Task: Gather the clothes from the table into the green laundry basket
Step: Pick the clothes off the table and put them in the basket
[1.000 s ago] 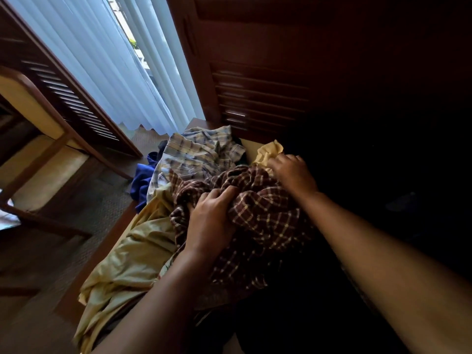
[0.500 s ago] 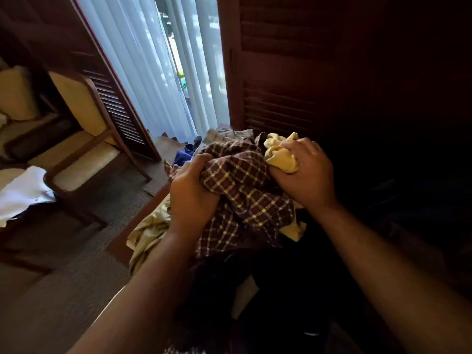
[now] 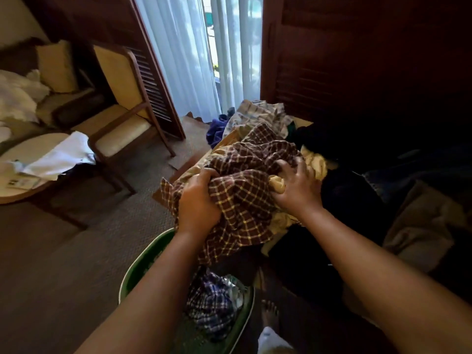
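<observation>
My left hand (image 3: 198, 203) grips the brown checked shirt (image 3: 245, 198), fingers curled tight. My right hand (image 3: 296, 191) clutches it together with a yellow cloth (image 3: 278, 185). The shirt's hem hangs over the green basket (image 3: 135, 273).

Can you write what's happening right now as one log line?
left hand: grips plaid shirt | right hand: grips yellow cloth | basket: below hands, blue cloth inside | pile: behind hands

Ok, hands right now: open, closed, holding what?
Left hand: closed, gripping the brown plaid shirt.
Right hand: closed, gripping the yellow cloth bunched against that shirt.
</observation>
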Tool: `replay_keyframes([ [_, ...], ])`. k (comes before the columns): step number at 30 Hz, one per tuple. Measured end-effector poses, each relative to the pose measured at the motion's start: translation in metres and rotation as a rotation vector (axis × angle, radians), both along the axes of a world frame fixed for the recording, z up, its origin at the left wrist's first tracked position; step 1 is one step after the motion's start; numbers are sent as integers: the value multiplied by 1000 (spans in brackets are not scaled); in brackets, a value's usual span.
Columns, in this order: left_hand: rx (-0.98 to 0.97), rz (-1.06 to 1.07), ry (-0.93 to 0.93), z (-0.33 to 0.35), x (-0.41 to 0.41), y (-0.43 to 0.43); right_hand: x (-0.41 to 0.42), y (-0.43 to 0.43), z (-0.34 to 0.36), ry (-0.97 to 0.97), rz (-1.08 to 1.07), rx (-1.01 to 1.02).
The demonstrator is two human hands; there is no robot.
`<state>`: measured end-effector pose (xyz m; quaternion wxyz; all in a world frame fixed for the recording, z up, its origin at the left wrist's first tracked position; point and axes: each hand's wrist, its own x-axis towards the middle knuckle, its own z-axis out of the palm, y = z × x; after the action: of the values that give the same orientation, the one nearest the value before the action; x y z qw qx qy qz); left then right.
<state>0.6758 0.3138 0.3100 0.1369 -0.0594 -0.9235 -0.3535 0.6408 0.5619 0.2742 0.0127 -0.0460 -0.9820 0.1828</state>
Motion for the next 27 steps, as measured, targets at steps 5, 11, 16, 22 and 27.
replay_keyframes([
  [5, -45, -73, -203, -19, -4, 18, -21, 5, -23, -299, -78, -194],
  [11, -90, -217, -554, -36, -10, 36, -14, 4, -46, -180, -195, -250],
  [16, -47, -110, -267, -47, 2, 38, 10, 0, -57, -73, -239, -310],
  [22, 182, -251, -96, -24, 37, 8, 52, -20, -21, 225, -167, -335],
  [27, 234, -211, 84, -7, 74, -34, 99, -63, 12, 427, -60, -400],
])
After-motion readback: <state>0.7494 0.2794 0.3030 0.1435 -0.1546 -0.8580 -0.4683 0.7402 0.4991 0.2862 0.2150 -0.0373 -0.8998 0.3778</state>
